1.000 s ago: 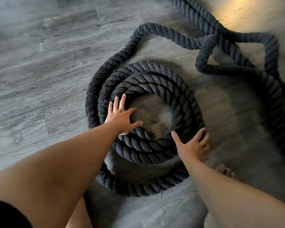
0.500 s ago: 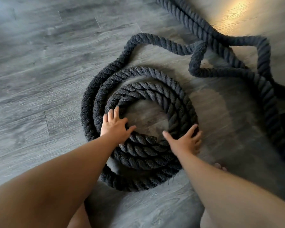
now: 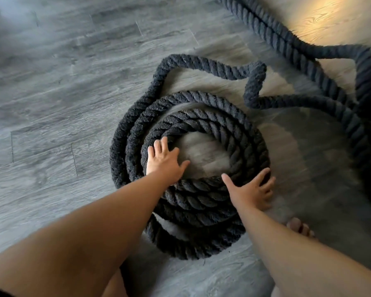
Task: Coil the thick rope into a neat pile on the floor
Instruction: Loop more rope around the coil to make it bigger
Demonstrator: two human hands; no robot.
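rope [image 3: 204, 123]: dark coil on grey floor [image 3: 51, 93], loose tail beyond
left hand [image 3: 164, 162]: fingers flat, pressing coil's left inner turns
right hand [image 3: 252, 191]: fingers spread flat on coil's right rim

The light is dim and cool, and the grey floor [image 3: 51, 108] looks flat and low in contrast. The one bright spot is a warm yellow patch [image 3: 330, 16] far beyond the right hand [image 3: 251, 192], up and to its right, with mild glare on the wood grain. A broad soft shadow [image 3: 321, 168] darkens the boards just right of that hand. The twists of the rope [image 3: 201, 202] between it and the left hand [image 3: 164, 163] are fairly sharp. The loop [image 3: 368, 67] far out past the right hand is smeared by motion, and the boards far up and left of the left hand are hazy. Wide-angle stretch swells the forearms [image 3: 94, 228] behind the hands
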